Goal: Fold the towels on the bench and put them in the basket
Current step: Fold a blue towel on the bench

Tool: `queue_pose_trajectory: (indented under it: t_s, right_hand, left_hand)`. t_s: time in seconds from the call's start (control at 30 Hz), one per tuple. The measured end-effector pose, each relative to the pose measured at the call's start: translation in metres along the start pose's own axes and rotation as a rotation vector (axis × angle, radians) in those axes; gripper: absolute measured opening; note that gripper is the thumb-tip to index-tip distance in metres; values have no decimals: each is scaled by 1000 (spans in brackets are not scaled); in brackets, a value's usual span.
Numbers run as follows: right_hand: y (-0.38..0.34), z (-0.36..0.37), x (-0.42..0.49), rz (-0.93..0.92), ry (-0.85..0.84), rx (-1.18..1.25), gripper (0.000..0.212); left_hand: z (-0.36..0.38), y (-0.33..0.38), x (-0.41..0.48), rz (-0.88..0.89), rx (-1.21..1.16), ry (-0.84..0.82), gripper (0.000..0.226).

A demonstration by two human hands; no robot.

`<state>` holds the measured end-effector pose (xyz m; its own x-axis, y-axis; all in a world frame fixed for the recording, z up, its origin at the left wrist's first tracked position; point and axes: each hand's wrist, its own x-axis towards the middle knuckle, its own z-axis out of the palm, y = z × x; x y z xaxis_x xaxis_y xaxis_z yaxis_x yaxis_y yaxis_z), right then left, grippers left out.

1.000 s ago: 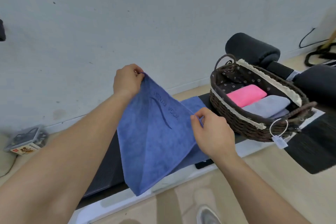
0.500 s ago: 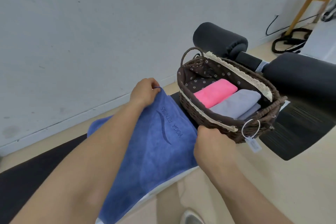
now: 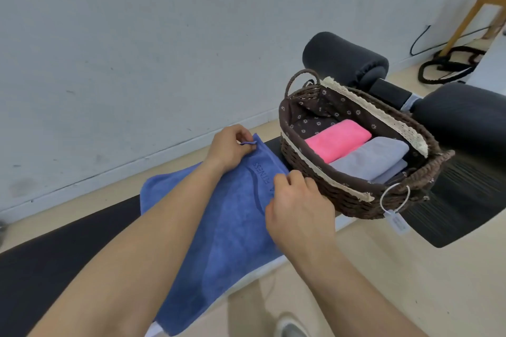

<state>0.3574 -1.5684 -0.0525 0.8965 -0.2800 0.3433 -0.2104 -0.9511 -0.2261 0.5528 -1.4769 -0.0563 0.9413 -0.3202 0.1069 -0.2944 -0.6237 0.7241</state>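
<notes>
The blue towel (image 3: 224,227) lies flat on the black bench (image 3: 54,254). Its long axis runs from near left to far right, and its lettered short end points at the basket (image 3: 323,180). The left hand (image 3: 230,145) pinches the far corner of that end between thumb and fingertips. The right hand (image 3: 298,210) has its fingers curled on the near corner, just beside the basket wall. The towel's near-left corner hangs over the bench's white front edge.

The brown wicker basket sits on the bench, holding 2 folded towels side by side: a pink towel (image 3: 336,142) and a grey towel (image 3: 369,159). Behind it are 2 black foam rollers (image 3: 345,60). The wall is pale grey and the floor is beige, with a coiled black cable (image 3: 449,63) at the far right.
</notes>
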Motion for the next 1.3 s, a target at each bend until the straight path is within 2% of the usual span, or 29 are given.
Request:
queue_pose_trajectory:
  t_s: [0.07, 0.17, 0.3, 0.4, 0.5, 0.6, 0.87, 1.3]
  right_hand:
    - [-6, -3, 4, -12, 17, 43, 23]
    - [-16, -14, 8, 14, -79, 225, 36]
    - [-38, -32, 6, -38, -154, 490, 44]
    - [-50, -37, 1, -82, -383, 599, 40]
    - [-58, -41, -5, -100, -576, 784, 20]
    - [-63, -39, -7, -109, -557, 862, 11]
    - [-60, -39, 2, -46, -561, 1087, 11]
    - [-51, -38, -1, -38, -568, 1208, 9]
  left_hand:
    - [-17, 8, -27, 41, -34, -4, 19]
    - [-47, 14, -81, 50, -56, -3, 16]
    - [-79, 11, -157, 33, -146, 11, 6]
    - [-93, 3, -201, 1, -181, 43, 13]
    - [-101, -5, -224, -21, -195, 70, 18]
    - [-108, -7, -228, -30, -287, 86, 16]
    - [-103, -9, -213, 1, -465, 70, 6]
    - [-92, 8, -208, -58, -595, 122, 7]
